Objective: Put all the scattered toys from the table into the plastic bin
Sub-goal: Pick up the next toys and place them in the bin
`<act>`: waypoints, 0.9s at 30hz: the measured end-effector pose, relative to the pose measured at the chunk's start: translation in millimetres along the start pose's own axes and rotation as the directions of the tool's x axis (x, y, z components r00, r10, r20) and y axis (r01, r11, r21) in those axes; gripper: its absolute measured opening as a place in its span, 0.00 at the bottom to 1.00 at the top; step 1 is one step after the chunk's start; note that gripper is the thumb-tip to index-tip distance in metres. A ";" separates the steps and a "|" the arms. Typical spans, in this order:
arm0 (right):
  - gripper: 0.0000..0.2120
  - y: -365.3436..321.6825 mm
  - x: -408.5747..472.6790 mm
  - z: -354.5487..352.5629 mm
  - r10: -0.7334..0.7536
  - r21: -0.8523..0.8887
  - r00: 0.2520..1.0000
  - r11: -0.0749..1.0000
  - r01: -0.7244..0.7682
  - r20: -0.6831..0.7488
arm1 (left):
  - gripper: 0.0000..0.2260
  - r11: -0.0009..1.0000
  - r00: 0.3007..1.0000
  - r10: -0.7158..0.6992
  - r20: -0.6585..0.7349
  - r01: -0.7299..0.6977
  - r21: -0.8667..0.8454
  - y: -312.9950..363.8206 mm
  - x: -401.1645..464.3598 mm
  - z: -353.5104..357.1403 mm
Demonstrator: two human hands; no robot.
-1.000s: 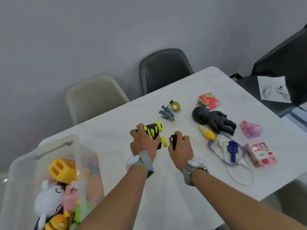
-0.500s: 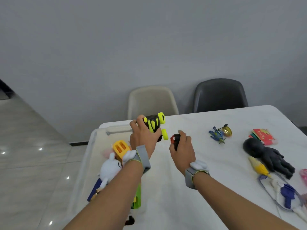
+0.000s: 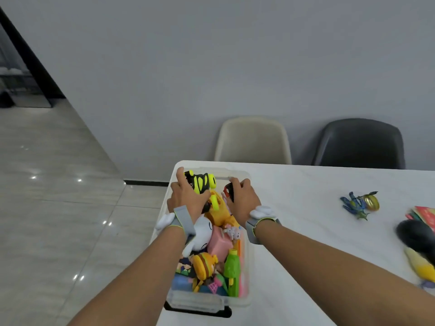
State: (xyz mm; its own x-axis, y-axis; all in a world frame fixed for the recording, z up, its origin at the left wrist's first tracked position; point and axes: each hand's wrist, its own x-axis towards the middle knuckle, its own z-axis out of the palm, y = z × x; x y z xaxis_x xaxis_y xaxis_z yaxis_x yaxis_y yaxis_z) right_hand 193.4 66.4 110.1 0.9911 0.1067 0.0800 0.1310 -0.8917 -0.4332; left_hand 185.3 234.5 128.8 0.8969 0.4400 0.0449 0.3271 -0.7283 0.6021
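— What is seen at the centre of the head view?

— A clear plastic bin [image 3: 244,300] is set on the left end of the white table [image 3: 306,231], below centre of the frame. It is filled with toys: a white plush rabbit [image 3: 202,234], a pink box-shaped toy [image 3: 220,242], a green toy bottle [image 3: 231,269] and a burger-shaped plush [image 3: 204,267] can be made out.

— And the hands?

— Both are held over the far end of the bin. A black and yellow toy car [image 3: 201,182] is gripped by the left hand [image 3: 186,196], whose fingers are curled round its body. A small red and black toy [image 3: 228,191] is pinched by the right hand [image 3: 243,198], thumb and fingers closed on it. A grey strap is worn on each wrist.

— What is left on the table?

— At the right of the frame, a blue figure with a gold egg [image 3: 360,203], a red booklet [image 3: 426,215], a black doll [image 3: 416,236] and a yellow toy [image 3: 423,267], all well apart from the bin.

— Behind it?

— A beige chair [image 3: 253,140] and a black chair [image 3: 357,143], against a grey wall.
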 end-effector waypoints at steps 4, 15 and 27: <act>0.24 10.5 17.8 26.5 -0.040 -0.235 0.997 0.970 0.055 0.067 | 0.45 1.000 0.999 -0.026 0.047 0.026 0.008 -14.1 14.8 13.6; 0.23 26.5 50.6 49.0 -0.105 -0.450 0.987 0.880 0.148 0.120 | 0.40 0.992 0.996 -0.061 0.067 0.053 0.113 -18.0 49.8 51.4; 0.25 26.9 47.0 52.9 -0.097 -0.349 0.995 0.932 0.097 0.018 | 0.26 0.992 0.990 -0.052 0.133 0.037 0.117 -23.4 51.1 46.2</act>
State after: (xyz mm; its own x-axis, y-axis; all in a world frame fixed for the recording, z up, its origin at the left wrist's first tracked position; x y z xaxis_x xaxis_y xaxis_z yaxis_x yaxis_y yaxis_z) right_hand 244.9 70.7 54.8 0.9739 0.2009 0.1053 0.2099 -0.9743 -0.0822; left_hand 237.2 249.8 80.1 0.9101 0.4039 -0.0929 0.3926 -0.7683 0.5056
